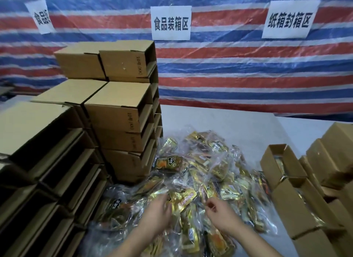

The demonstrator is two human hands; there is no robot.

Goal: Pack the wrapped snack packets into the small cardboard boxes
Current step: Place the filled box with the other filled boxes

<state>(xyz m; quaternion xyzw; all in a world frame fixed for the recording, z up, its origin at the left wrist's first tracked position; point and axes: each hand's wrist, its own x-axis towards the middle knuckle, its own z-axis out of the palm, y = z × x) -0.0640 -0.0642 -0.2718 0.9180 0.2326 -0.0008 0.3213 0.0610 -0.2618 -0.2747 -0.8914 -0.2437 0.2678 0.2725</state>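
We have both hands low over the near part of the pile of snack packets (198, 180), which lies on the white table (238, 122) directly in front of us. The left hand (156, 212) reaches forward with fingers mostly straight and spread, touching the gold wrappers; it is blurred, so we cannot tell if it really holds one. The right hand (219, 212) has its fingers curled, and it seems to pinch a small clear-wrapped packet at the fingertips, but the picture is not sharp enough to be sure. The two hands are near each other, not touching.

The relation that matters for the next move is this: the open boxes (282, 165) that already have packets inside stand on our right side, in a row that runs away from us, just beside the right edge of the pile. Their long axis goes near to far. So the right hand is clearly nearer to them, and a packet must travel to the right and a little forward. The stacks of empty boxes (118, 122) stand on the left, behind the left hand, with their open sides facing right.
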